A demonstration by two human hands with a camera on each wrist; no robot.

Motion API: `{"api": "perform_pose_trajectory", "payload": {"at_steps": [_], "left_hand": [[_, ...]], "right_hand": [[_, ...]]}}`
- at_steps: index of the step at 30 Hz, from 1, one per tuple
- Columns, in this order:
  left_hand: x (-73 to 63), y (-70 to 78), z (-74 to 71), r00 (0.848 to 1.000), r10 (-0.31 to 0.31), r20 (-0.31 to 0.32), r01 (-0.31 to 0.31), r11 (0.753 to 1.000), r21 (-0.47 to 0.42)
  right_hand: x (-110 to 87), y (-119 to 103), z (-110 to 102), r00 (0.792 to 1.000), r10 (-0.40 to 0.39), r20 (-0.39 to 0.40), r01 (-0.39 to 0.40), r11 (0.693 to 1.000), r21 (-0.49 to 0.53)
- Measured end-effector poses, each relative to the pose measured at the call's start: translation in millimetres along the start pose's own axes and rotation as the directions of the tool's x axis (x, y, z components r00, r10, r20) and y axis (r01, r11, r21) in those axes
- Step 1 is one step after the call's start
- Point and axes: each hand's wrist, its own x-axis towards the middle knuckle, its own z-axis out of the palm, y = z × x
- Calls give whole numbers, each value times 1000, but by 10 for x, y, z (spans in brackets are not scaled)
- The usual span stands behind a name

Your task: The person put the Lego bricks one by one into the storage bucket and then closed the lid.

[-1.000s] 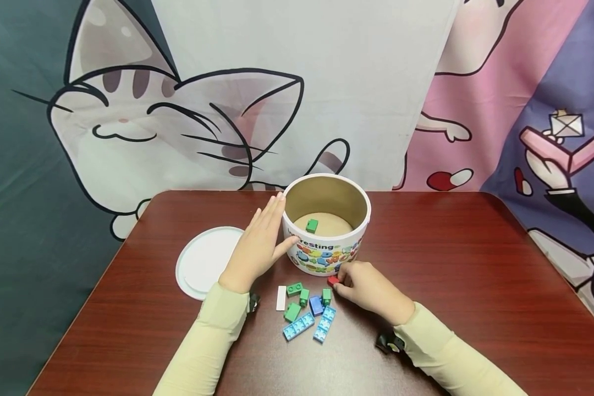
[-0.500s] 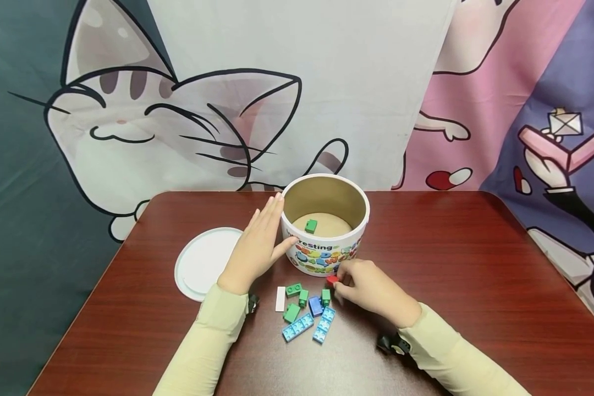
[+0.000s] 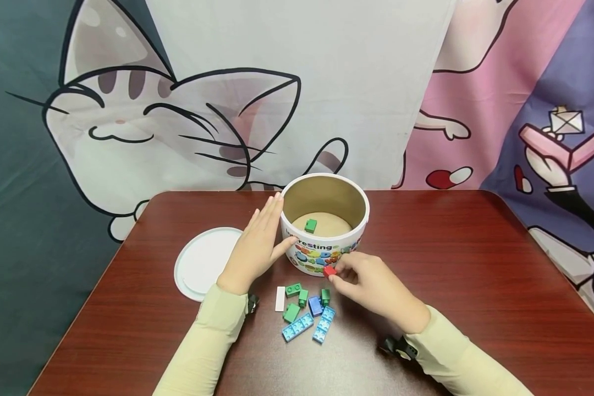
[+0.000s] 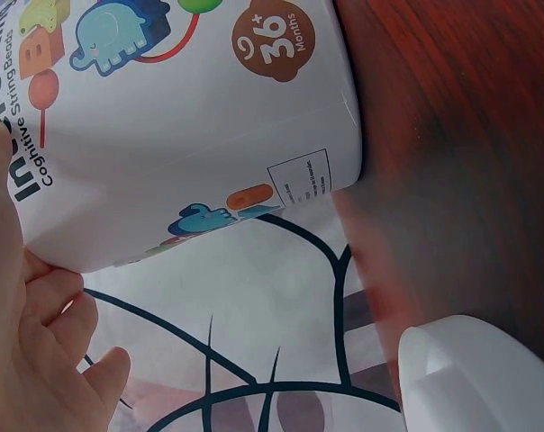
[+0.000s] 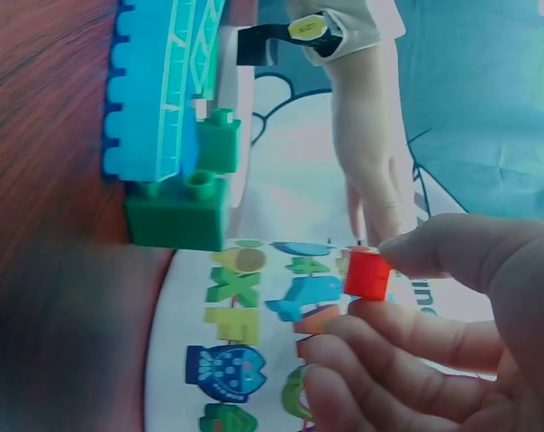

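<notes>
red blk [image 5: 367, 275] pinched in r grip [image 3: 375, 284], @ fingertips [image 5: 385, 315]

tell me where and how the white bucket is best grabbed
Probably pinch the white bucket by the right side of its rim, coming down from above. It stands upright with its mouth open, so the wall's edge is exposed, and the left hand rests against the opposite side.
</notes>
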Motion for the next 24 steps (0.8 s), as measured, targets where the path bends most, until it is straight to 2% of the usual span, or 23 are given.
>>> {"api": "perform_pose_trajectory", "payload": {"at_steps": [7,13,18,24], "left_hand": [[2,-8,4,1000,5,5,-5,1000,13],[3,-25,8,1000,-11,14,11,1000,11],[5,-19,11,1000,-7,16,7,1000,11],[3,-12,8,1000,2,5,-2,1000,19]], "right_hand": [[11,-98,-100,989,-106,-103,110,993,37],[99,-128,-237,960,-182,-213,197,979,55],[225,-116,-364,936,-181,-301,205,978,50],[477,-70,-460,923,-181,-340,200,980,20]]}}
